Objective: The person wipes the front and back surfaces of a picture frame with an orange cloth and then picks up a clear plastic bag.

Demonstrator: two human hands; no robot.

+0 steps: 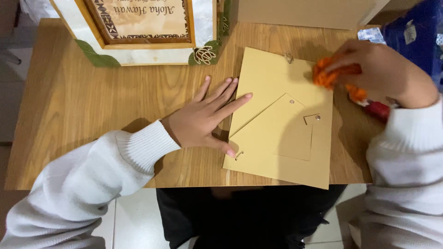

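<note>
A tan frame backing board [277, 152] with a fold-out stand and small metal hangers lies face down on the wooden table [83, 106]. My left hand [207, 120] lies flat with fingers spread, pressing on the board's left edge. My right hand [378, 71] is closed around an orange cloth [330, 74] at the board's upper right corner, blurred in motion.
A white picture frame [147, 32] with leaf decoration and a brown inner border stands at the back left. A cardboard panel [300, 11] is behind the board. A red object [378, 110] and blue packaging [415, 32] sit at the right. Tiled floor shows below the table's front edge.
</note>
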